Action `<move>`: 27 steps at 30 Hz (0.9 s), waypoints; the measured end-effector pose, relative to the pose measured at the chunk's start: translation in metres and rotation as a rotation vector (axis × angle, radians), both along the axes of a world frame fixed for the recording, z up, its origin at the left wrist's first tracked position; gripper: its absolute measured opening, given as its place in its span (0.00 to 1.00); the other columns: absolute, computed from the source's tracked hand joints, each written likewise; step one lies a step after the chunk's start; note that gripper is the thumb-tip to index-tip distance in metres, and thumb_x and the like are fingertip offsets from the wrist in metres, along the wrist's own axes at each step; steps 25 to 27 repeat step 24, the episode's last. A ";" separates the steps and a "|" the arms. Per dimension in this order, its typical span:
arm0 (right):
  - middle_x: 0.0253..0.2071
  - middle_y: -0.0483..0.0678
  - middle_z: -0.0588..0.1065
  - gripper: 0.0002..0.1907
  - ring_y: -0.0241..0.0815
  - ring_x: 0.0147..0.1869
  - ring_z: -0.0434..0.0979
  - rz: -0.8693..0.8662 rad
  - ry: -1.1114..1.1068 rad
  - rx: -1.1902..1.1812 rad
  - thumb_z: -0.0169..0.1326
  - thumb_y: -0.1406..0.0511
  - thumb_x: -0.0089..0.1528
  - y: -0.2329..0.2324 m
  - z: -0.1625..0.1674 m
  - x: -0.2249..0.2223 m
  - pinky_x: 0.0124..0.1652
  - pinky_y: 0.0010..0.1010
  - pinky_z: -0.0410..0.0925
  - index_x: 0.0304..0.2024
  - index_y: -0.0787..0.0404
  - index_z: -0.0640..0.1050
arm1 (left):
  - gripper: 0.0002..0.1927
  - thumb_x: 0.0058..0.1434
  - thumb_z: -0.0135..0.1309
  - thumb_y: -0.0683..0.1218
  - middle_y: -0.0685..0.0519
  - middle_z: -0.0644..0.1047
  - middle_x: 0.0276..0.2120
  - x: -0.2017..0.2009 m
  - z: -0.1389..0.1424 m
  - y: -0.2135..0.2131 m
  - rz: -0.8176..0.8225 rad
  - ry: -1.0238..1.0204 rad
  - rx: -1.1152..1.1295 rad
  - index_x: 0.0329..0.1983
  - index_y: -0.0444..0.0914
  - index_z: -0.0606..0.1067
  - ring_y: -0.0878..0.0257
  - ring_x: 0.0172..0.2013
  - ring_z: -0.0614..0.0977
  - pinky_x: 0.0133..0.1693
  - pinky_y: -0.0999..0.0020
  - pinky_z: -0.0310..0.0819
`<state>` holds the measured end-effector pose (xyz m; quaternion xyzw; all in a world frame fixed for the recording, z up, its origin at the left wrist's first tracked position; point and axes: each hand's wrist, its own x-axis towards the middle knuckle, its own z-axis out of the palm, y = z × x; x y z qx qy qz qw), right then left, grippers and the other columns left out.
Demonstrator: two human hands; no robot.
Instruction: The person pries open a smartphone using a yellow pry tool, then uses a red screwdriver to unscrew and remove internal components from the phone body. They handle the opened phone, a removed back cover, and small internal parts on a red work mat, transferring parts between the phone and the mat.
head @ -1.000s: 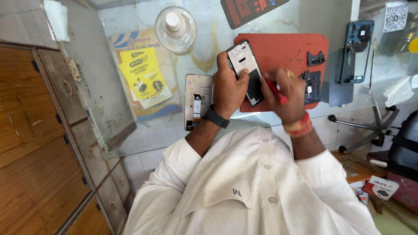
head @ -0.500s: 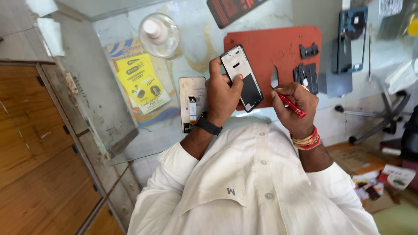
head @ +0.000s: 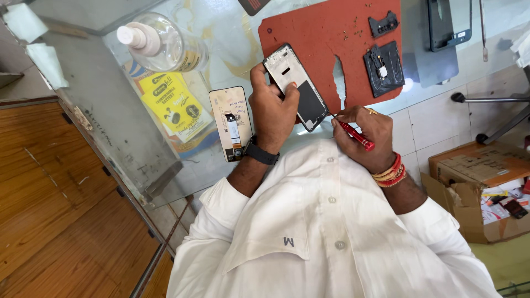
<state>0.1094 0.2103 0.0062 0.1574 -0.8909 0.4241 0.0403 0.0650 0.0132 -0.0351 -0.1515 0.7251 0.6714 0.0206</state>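
Note:
My left hand [head: 273, 107] grips an opened phone body [head: 295, 85] by its lower left edge, tilted over the near edge of a red work mat [head: 326, 33]. My right hand [head: 367, 135] holds a small red screwdriver [head: 353, 134], its tip at the phone's lower right corner. A black watch is on my left wrist and red bangles are on my right wrist.
A detached phone back panel [head: 231, 122] lies on the glass counter left of my hands. A clear bottle [head: 163, 44] lies at the back left. Black phone parts [head: 383, 66] rest on the mat. Another phone [head: 448, 22] lies at the back right. An open cardboard box [head: 480, 187] sits on the floor at right.
My right hand has drawn back from the middle of the phone to its lower corner with the screwdriver. The left hand keeps its hold on the phone; the camera has moved closer.

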 end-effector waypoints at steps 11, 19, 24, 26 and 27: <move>0.36 0.56 0.80 0.10 0.48 0.39 0.84 -0.067 -0.067 -0.002 0.64 0.74 0.61 -0.002 -0.002 0.005 0.39 0.32 0.74 0.34 0.69 0.73 | 0.29 0.65 0.53 0.34 0.40 0.84 0.42 0.001 0.006 0.002 -0.016 0.004 0.045 0.66 0.30 0.56 0.61 0.36 0.88 0.36 0.70 0.83; 0.35 0.56 0.81 0.10 0.48 0.37 0.84 -0.067 -0.076 0.039 0.65 0.74 0.61 -0.005 0.005 0.002 0.37 0.32 0.74 0.34 0.68 0.74 | 0.28 0.65 0.53 0.34 0.39 0.82 0.48 0.000 0.001 0.003 -0.014 0.074 0.048 0.65 0.29 0.57 0.58 0.44 0.87 0.42 0.68 0.83; 0.37 0.56 0.81 0.11 0.50 0.39 0.84 -0.049 -0.009 0.044 0.65 0.74 0.63 -0.012 0.002 -0.010 0.39 0.32 0.74 0.36 0.67 0.73 | 0.28 0.64 0.56 0.36 0.38 0.83 0.46 -0.003 0.001 -0.002 -0.041 0.070 -0.059 0.64 0.30 0.58 0.55 0.45 0.89 0.45 0.67 0.83; 0.37 0.56 0.81 0.11 0.50 0.39 0.84 -0.049 -0.009 0.044 0.65 0.74 0.63 -0.012 0.002 -0.010 0.39 0.32 0.74 0.36 0.67 0.73 | 0.28 0.64 0.56 0.36 0.38 0.83 0.46 -0.003 0.001 -0.002 -0.041 0.070 -0.059 0.64 0.30 0.58 0.55 0.45 0.89 0.45 0.67 0.83; 0.37 0.56 0.81 0.11 0.50 0.39 0.84 -0.049 -0.009 0.044 0.65 0.74 0.63 -0.012 0.002 -0.010 0.39 0.32 0.74 0.36 0.67 0.73 | 0.28 0.64 0.56 0.36 0.38 0.83 0.46 -0.003 0.001 -0.002 -0.041 0.070 -0.059 0.64 0.30 0.58 0.55 0.45 0.89 0.45 0.67 0.83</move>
